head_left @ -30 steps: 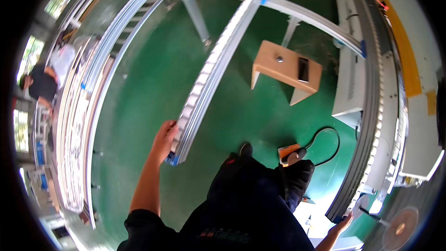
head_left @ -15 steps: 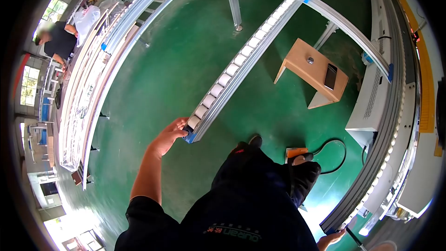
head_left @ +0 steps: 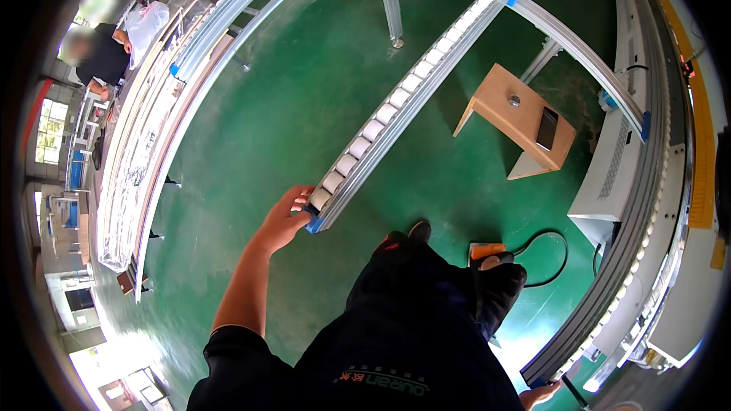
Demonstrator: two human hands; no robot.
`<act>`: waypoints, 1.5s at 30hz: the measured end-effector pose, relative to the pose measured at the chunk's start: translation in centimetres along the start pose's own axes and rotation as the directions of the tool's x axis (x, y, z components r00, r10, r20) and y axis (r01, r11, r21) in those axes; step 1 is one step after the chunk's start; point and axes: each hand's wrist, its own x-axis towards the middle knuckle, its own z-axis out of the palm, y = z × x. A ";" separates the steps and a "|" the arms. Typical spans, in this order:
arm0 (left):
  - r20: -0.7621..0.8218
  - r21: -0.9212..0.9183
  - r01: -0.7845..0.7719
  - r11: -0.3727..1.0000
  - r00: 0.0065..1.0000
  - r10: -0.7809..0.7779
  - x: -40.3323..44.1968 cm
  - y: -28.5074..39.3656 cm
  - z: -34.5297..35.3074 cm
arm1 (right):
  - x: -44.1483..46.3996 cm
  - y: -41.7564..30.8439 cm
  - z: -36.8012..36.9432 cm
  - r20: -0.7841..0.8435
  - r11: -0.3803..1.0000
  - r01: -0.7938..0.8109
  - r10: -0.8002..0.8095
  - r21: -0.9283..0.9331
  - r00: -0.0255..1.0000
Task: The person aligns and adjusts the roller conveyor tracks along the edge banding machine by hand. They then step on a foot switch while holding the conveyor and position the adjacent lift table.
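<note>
My left hand [head_left: 283,221] is closed around the near end of a long aluminium roller rail [head_left: 381,137], its thumb by the blue end cap [head_left: 314,224] and its fingers on the far side. White rollers run in a row along this rail, which slants up and away to the right. At the bottom right, my right hand [head_left: 539,394] is at the near end of a second roller rail [head_left: 586,316], fingers curled against its dark end piece. Part of that hand is hidden by my body and cut off by the frame edge.
A brown bench [head_left: 495,118] carries a phone [head_left: 547,129] and a small round metal piece [head_left: 515,100]. An orange foot pedal [head_left: 487,250] with a black cable is by my foot. Crossbeams join the rails. At left, a person [head_left: 104,55] stands beside a long table with wrapped strips.
The view has shifted slightly, so the rails and bench appear a little further right. My hands stay at the rail ends. The person at left has moved an arm slightly.
</note>
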 end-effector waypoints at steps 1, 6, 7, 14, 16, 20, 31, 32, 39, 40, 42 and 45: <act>-0.003 -0.001 0.002 1.000 1.000 -0.002 0.1 0.0 0.1 | 0.1 0.0 0.1 0.000 1.000 0.000 0.000 0.000 1.000; 0.004 -0.086 0.023 0.996 1.000 -0.022 0.1 -0.2 0.2 | 0.2 -0.1 0.5 -0.003 1.000 0.004 -0.004 0.006 1.000; 0.002 -0.086 0.023 0.996 1.000 -0.023 0.0 -0.3 0.2 | 0.3 -0.1 0.7 -0.004 1.000 0.005 -0.005 0.007 1.000; -0.006 -0.307 0.066 0.949 0.997 -0.071 -1.4 -0.7 -1.0 | 0.5 -0.7 2.0 0.004 1.000 0.010 -0.010 0.006 1.000; -0.001 -0.405 0.050 0.913 0.998 -0.055 -1.8 -1.1 -1.0 | 0.7 -0.8 2.1 0.005 1.000 0.015 -0.015 0.006 1.000; -0.049 -0.255 0.060 0.965 0.996 -0.075 -2.3 -1.7 0.2 | 0.9 -1.0 2.4 0.010 1.000 0.014 -0.014 0.001 1.000; -0.127 0.007 -0.051 0.999 0.991 0.051 -2.1 -0.8 0.8 | 1.1 -0.7 2.7 0.011 1.000 0.012 -0.012 0.010 1.000; -0.122 0.019 -0.054 0.998 0.991 0.056 -2.0 -0.9 0.8 | 1.1 -0.6 2.6 0.007 1.000 0.011 -0.011 0.008 1.000; -0.051 0.297 0.033 0.954 0.999 -0.019 -1.7 1.2 -0.1 | 0.9 -0.2 2.6 -0.002 1.000 0.004 -0.004 0.008 1.000; -0.050 0.297 0.033 0.954 0.999 -0.019 -1.7 1.7 -0.4 | 1.1 -0.2 2.7 -0.004 1.000 0.007 -0.007 0.004 1.000; 0.017 0.242 0.109 0.964 0.993 -0.117 -1.6 2.8 -1.1 | 1.1 -0.1 2.6 -0.005 1.000 0.007 -0.007 0.003 1.000; 0.053 0.182 0.169 0.969 0.982 -0.182 -0.9 4.3 -1.4 | 1.1 -0.1 2.6 -0.006 1.000 0.005 -0.005 0.004 1.000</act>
